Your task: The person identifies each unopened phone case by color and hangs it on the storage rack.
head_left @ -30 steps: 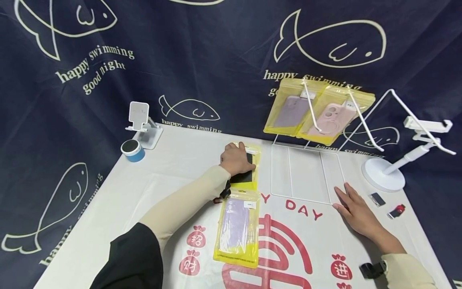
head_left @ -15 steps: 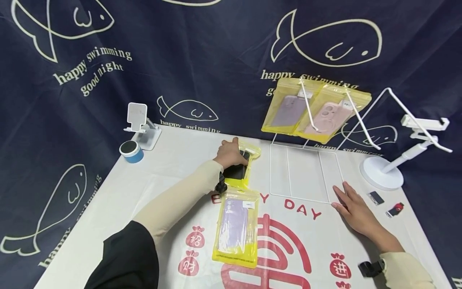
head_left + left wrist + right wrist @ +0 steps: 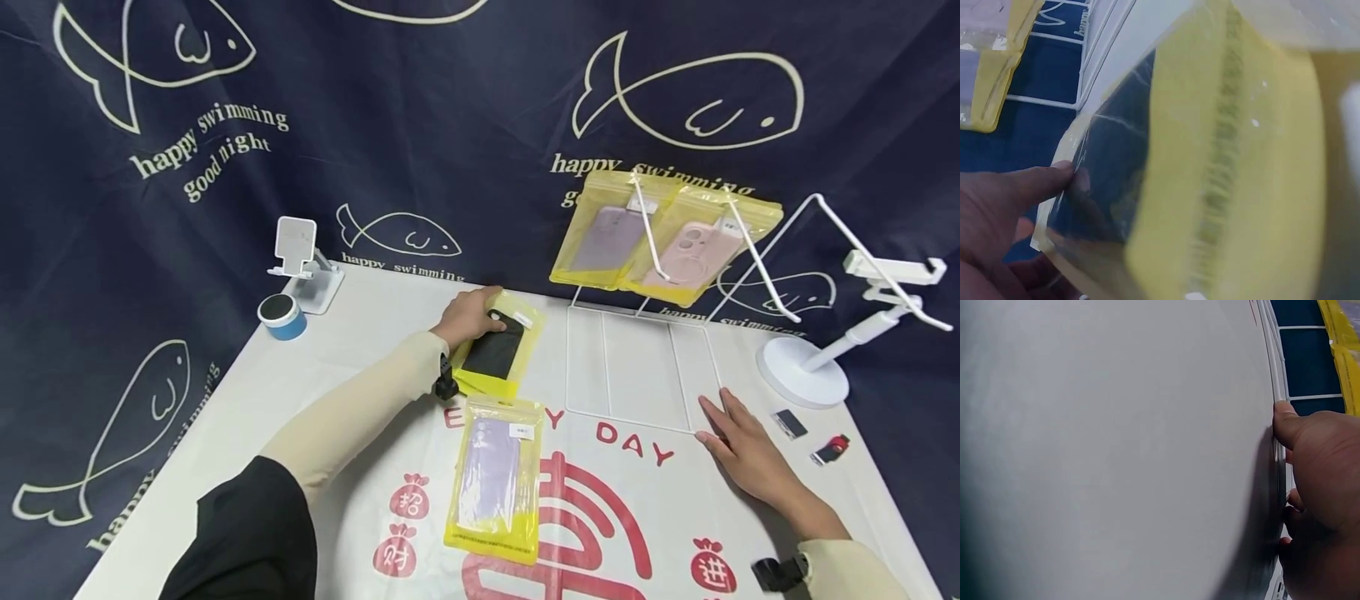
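At the back middle of the table, my left hand (image 3: 471, 317) pinches the upper left edge of a yellow-edged clear bag (image 3: 487, 384) holding a black phone case (image 3: 497, 353). In the left wrist view the thumb (image 3: 1044, 182) presses the front of this bag (image 3: 1235, 150), other fingers partly hidden behind it. My right hand (image 3: 753, 454) rests by the front right corner of a white wire rack (image 3: 567, 358), its thumb (image 3: 1288, 424) touching the wire in the right wrist view. A second bag with a purple phone case (image 3: 489, 475) lies nearer me.
Two bags with a purple case (image 3: 609, 237) and a pink case (image 3: 693, 254) hang from the rack's hooks. On the left stand a white phone stand (image 3: 296, 243) and a blue round tub (image 3: 282, 318). A white stand (image 3: 802, 372) and two small items (image 3: 830, 450) are at right.
My left hand has shifted slightly left and turned the black-case bag to a slant, with more of the case showing. My right hand stays at the rack's corner.
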A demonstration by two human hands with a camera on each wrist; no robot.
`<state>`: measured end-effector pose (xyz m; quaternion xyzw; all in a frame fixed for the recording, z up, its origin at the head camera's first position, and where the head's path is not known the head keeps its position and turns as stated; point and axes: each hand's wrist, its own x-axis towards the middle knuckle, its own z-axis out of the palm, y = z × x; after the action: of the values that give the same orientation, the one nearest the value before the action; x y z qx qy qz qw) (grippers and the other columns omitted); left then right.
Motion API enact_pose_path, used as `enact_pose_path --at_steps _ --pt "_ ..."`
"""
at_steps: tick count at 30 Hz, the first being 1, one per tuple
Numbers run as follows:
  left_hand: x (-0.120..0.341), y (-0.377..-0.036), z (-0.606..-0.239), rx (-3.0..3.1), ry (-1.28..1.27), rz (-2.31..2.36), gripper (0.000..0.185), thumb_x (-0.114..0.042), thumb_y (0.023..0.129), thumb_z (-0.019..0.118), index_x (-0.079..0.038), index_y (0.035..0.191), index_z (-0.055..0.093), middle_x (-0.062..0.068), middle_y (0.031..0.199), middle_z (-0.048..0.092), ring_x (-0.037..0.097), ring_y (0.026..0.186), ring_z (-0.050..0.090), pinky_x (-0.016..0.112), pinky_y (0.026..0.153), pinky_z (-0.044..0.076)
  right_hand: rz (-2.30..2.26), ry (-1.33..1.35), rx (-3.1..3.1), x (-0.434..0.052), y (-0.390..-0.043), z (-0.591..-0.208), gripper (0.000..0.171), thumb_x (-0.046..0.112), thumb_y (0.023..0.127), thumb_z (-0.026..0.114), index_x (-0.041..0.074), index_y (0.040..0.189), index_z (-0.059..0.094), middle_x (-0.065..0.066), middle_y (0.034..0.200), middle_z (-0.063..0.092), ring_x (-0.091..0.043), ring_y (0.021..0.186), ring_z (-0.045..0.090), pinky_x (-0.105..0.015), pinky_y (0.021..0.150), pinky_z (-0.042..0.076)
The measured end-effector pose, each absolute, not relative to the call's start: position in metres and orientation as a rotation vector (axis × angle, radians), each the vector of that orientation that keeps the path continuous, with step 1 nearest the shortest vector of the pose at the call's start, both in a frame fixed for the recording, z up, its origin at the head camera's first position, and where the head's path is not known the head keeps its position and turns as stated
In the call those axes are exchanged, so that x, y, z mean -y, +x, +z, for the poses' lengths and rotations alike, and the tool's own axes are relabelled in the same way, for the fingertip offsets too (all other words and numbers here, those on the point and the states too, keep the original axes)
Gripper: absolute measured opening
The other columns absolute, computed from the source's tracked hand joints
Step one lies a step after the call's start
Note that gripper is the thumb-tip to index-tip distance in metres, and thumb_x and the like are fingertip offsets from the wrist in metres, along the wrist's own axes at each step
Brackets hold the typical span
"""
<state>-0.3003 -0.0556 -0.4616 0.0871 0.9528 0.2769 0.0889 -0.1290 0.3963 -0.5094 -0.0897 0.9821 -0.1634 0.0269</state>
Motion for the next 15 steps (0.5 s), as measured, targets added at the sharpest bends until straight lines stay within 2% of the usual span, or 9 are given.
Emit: enact_pose_path --at_steps 2,5,7,9,10,13,15 --pt "0.059 -0.3 -0.464 -2.848 0.286 0.832 0.075 -0.033 0.085 0.08 -0.022 0.152 0.045 0.006 0.14 0.062 0.029 0.123 0.061 0.042 0.107 0.047 -0.506 -0.28 -3.042 -0.397 -0.127 -0.51 0.066 0.039 0.104 0.05 0.007 0.157 0.029 -0.033 0.163 0.011 -0.058 0.147 0.014 -0.077 0.104 0.023" --pt "0.063 -0.299 -0.465 -2.861 0.306 0.861 0.071 -0.029 0.085 0.08 -0.02 0.149 0.05 0.007 0.136 0.065 0.028 0.118 0.063 0.039 0.105 0.048 -0.504 -0.277 -3.042 -0.397 -0.127 -0.511 0.066 0.04 0.104 0.05 0.008 0.158 0.028 -0.032 0.163 0.01 -0.057 0.147 0.013 -0.077 0.104 0.022" --pt "0.066 -0.298 -0.463 -2.856 0.34 0.869 0.07 -0.028 0.086 0.079 -0.019 0.149 0.049 0.008 0.136 0.065 0.026 0.12 0.063 0.038 0.106 0.048 -0.502 -0.273 -3.045 -0.398 -0.127 -0.511 0.066 0.04 0.104 0.05 0.008 0.158 0.028 -0.032 0.163 0.011 -0.057 0.147 0.014 -0.077 0.104 0.022" --pt "0.068 -0.297 -0.461 -2.853 0.379 0.882 0.069 -0.026 0.087 0.078 -0.018 0.149 0.049 0.007 0.15 0.054 0.025 0.133 0.055 0.038 0.111 0.045 -0.505 -0.263 -3.039 -0.398 -0.126 -0.51 0.067 0.04 0.104 0.049 0.008 0.158 0.027 -0.032 0.163 0.01 -0.057 0.147 0.013 -0.077 0.105 0.022" --pt "0.07 -0.296 -0.459 -2.85 0.396 0.883 0.069 -0.025 0.087 0.077 -0.018 0.15 0.048 0.006 0.151 0.053 0.024 0.135 0.054 0.037 0.112 0.044 -0.506 -0.263 -3.039 -0.397 -0.127 -0.51 0.067 0.04 0.104 0.05 0.008 0.158 0.027 -0.032 0.163 0.01 -0.057 0.147 0.013 -0.077 0.105 0.022" --pt "0.076 -0.294 -0.454 -2.864 0.423 0.846 0.071 -0.024 0.087 0.078 -0.018 0.15 0.048 0.005 0.151 0.053 0.023 0.132 0.056 0.039 0.109 0.046 -0.505 -0.261 -3.04 -0.397 -0.126 -0.51 0.067 0.04 0.104 0.05 0.007 0.157 0.027 -0.032 0.163 0.01 -0.057 0.147 0.013 -0.077 0.104 0.022" --pt "0.081 -0.293 -0.448 -2.88 0.418 0.809 0.072 -0.025 0.085 0.079 -0.019 0.15 0.048 0.007 0.144 0.059 0.024 0.123 0.061 0.041 0.104 0.049 -0.5 -0.26 -3.044 -0.396 -0.126 -0.511 0.067 0.04 0.104 0.05 0.007 0.157 0.028 -0.032 0.163 0.011 -0.057 0.147 0.014 -0.077 0.104 0.022"
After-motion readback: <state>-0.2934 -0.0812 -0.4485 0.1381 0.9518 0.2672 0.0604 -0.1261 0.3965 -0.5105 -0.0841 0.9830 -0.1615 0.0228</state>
